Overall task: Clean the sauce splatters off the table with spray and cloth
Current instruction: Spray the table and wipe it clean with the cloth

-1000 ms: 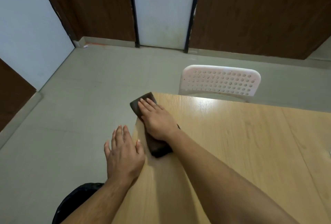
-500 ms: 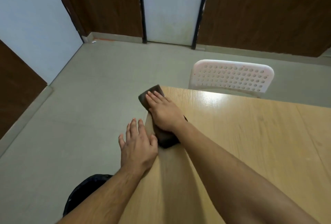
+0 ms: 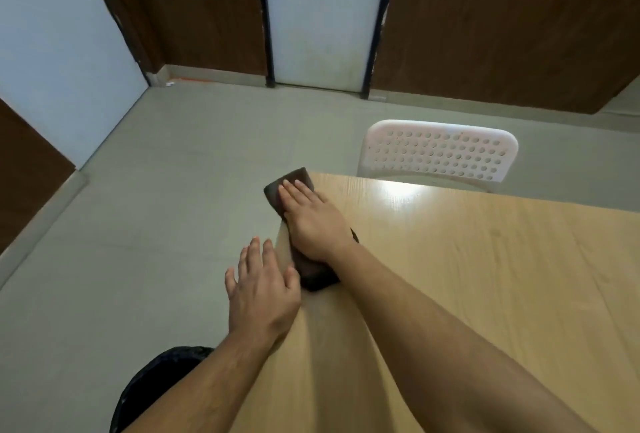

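A dark brown cloth [image 3: 313, 275] lies along the left edge of the light wooden table [image 3: 485, 276], its far end hanging over the table's far left corner. My right hand [image 3: 311, 221] presses flat on the cloth with straight fingers. My left hand [image 3: 263, 287] rests with its fingers spread on the table's left edge, just nearer than the cloth, its thumb close to the cloth's near end. No spray bottle is in view. I see no sauce marks on the visible wood.
A white perforated plastic chair [image 3: 440, 152] stands behind the table's far edge. A black bin [image 3: 152, 387] with a bag sits on the grey floor below the left edge. A white door [image 3: 325, 17] and brown wall panels lie beyond.
Both hands and the cloth keep the same hold at the table's left corner; the left hand has closed in a little toward the cloth. The camera view has shifted slightly.
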